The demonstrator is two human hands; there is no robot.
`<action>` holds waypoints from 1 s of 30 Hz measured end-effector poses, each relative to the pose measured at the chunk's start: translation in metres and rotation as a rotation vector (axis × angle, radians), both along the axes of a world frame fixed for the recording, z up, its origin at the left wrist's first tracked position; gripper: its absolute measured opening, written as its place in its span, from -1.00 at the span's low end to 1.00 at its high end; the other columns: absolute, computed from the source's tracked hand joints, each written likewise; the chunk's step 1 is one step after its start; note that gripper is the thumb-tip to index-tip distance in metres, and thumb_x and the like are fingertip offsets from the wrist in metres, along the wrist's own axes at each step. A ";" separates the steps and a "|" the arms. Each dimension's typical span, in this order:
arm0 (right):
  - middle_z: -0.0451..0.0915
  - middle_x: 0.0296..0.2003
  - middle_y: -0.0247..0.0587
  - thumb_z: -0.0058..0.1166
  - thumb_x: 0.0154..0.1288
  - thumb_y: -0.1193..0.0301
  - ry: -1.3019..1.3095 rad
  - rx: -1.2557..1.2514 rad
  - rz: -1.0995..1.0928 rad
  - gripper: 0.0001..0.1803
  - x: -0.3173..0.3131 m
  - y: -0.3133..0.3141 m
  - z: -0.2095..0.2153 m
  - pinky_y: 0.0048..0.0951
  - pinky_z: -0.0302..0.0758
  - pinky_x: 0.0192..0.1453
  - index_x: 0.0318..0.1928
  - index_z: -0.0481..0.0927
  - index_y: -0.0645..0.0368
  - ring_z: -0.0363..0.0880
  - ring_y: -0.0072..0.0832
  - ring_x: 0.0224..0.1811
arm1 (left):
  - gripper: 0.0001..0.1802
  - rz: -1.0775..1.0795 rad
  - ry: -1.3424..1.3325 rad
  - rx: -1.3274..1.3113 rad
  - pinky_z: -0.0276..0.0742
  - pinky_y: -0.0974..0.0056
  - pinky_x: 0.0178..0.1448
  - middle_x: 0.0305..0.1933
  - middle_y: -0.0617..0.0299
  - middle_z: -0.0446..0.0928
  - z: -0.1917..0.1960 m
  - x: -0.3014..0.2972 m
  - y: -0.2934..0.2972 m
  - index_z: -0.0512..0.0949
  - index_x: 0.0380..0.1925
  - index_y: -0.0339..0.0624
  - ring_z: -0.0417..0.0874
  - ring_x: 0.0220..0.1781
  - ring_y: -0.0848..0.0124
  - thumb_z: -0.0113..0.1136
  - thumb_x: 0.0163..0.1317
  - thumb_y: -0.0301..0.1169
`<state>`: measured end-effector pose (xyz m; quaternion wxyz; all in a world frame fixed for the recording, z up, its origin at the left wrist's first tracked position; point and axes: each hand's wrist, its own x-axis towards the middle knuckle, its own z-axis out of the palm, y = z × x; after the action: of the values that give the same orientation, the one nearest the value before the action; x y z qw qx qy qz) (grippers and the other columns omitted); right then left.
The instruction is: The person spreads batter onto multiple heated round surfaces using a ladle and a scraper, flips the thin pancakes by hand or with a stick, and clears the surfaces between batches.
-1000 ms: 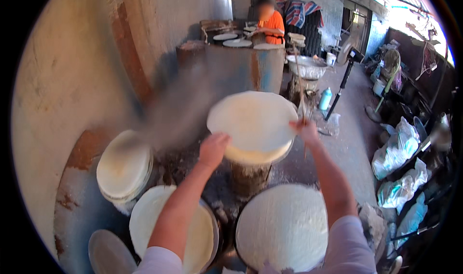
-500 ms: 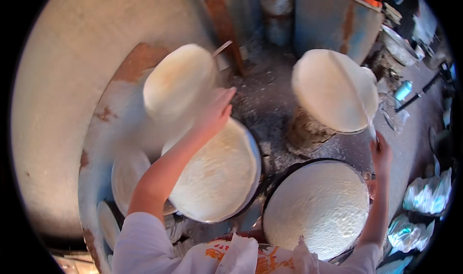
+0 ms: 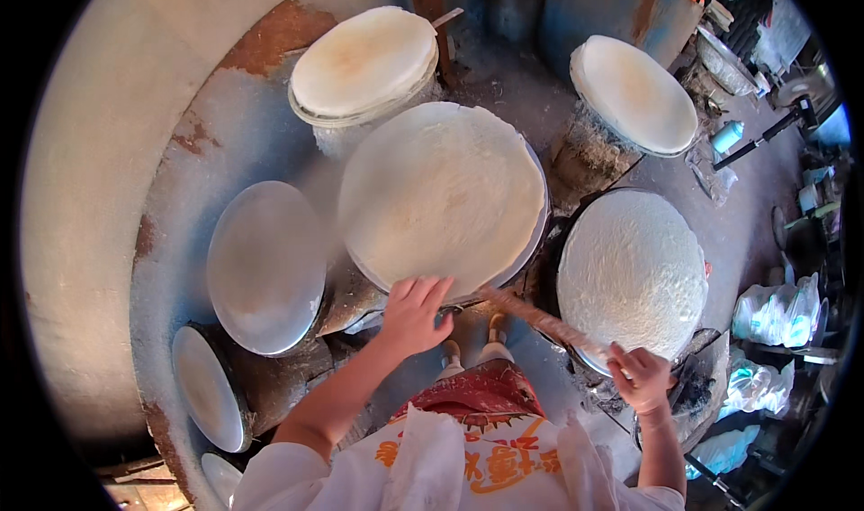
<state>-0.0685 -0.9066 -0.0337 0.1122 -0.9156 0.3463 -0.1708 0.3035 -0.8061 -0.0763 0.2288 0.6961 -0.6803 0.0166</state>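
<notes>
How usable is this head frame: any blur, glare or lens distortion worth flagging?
Head view: strong fisheye bending and a black rim at the corners; the thin stick in the right hand is motion-smeared; the left hand at the edge of the round sheet is fairly sharp; sunlight brightens the right-hand sheet; haze softens the area above the metal lid.

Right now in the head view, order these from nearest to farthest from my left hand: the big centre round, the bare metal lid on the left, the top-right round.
1. big centre round, touching the left hand
2. bare metal lid, to its left
3. top-right round, far upper right
</notes>
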 end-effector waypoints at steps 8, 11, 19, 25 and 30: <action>0.55 -0.54 -0.24 0.23 -0.09 0.57 -0.427 0.272 -0.397 -0.63 -0.051 0.038 -0.049 -0.54 0.38 -0.46 -0.15 0.62 0.22 0.47 -0.55 -0.56 | -0.83 0.215 0.141 -0.458 0.42 0.20 -0.27 -0.46 0.26 0.48 0.029 0.024 -0.034 0.56 -0.55 -0.12 0.48 -0.31 0.23 0.35 -0.21 -0.49; 0.41 -0.58 -0.47 0.18 0.01 0.61 -0.526 0.507 -0.477 -0.62 -0.007 0.015 -0.034 -0.67 0.22 -0.51 -0.07 0.57 0.26 0.27 -0.73 -0.59 | -0.86 0.198 0.078 -0.535 0.41 0.24 -0.26 -0.44 0.28 0.49 0.063 0.038 -0.043 0.58 -0.53 -0.09 0.45 -0.34 0.26 0.32 -0.18 -0.50; 0.33 -0.66 -0.47 0.25 0.08 0.32 -0.491 0.687 -0.585 -0.72 0.061 -0.024 -0.040 -0.56 0.17 -0.56 -0.29 0.55 0.25 0.20 -0.71 -0.61 | -0.86 -0.047 -0.107 -0.423 0.41 0.28 -0.23 -0.40 0.35 0.47 0.032 0.033 -0.017 0.55 -0.54 -0.07 0.46 -0.36 0.31 0.28 -0.17 -0.51; 0.43 -0.53 -0.37 0.14 0.22 0.27 -0.807 0.576 -0.159 -0.70 0.172 -0.130 -0.027 -0.47 0.36 -0.36 -0.15 0.56 0.22 0.34 -0.58 -0.47 | -0.80 -0.134 -0.095 -0.321 0.44 0.23 -0.22 -0.38 0.31 0.49 0.089 0.047 -0.050 0.53 -0.52 -0.07 0.49 -0.33 0.28 0.34 -0.23 -0.47; 0.53 -0.35 -0.38 0.01 0.31 0.15 -0.828 0.846 0.104 -0.64 0.168 -0.173 0.003 -0.58 0.39 -0.15 -0.22 0.50 0.24 0.44 -0.65 -0.29 | -0.80 -0.019 0.045 0.115 0.42 0.21 -0.13 -0.41 0.14 0.48 0.226 0.043 -0.148 0.50 -0.54 -0.23 0.50 -0.30 0.15 0.33 -0.14 -0.42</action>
<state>0.0995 -1.0799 -0.0307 0.6014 -0.6642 0.2665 -0.3552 0.3464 -0.9543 0.1492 0.2038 0.7018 -0.6814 -0.0403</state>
